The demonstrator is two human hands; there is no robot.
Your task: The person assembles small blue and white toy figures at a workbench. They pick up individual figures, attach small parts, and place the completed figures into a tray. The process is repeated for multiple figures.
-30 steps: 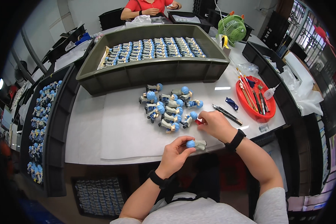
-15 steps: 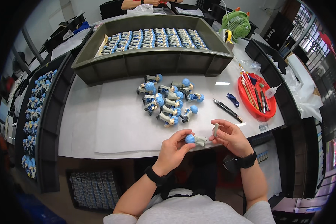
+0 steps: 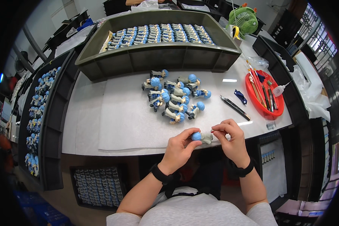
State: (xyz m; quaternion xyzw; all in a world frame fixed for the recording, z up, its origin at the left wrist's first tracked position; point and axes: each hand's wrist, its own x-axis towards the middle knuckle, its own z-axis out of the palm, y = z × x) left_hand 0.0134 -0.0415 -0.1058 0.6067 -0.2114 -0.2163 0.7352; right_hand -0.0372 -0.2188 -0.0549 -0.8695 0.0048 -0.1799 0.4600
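My left hand [image 3: 178, 148] holds a small figurine [image 3: 202, 137] with a blue head and grey body at the near edge of the white table [image 3: 86, 113]. My right hand [image 3: 229, 140] pinches something tiny at the figurine's body end; what it is I cannot make out. A pile of several matching blue-headed figurines [image 3: 176, 95] lies on a white sheet just beyond both hands.
A large dark green tray [image 3: 158, 56] full of figurines fills the back of the table. A black tray [image 3: 41, 109] of figurines runs along the left. A red dish [image 3: 263, 96] of brushes, a black knife [image 3: 235, 108], and a green fan [image 3: 245, 19] stand right.
My right hand drew back from the pile to the figurine in my left hand. Both hands have come nearer to the table's front edge.
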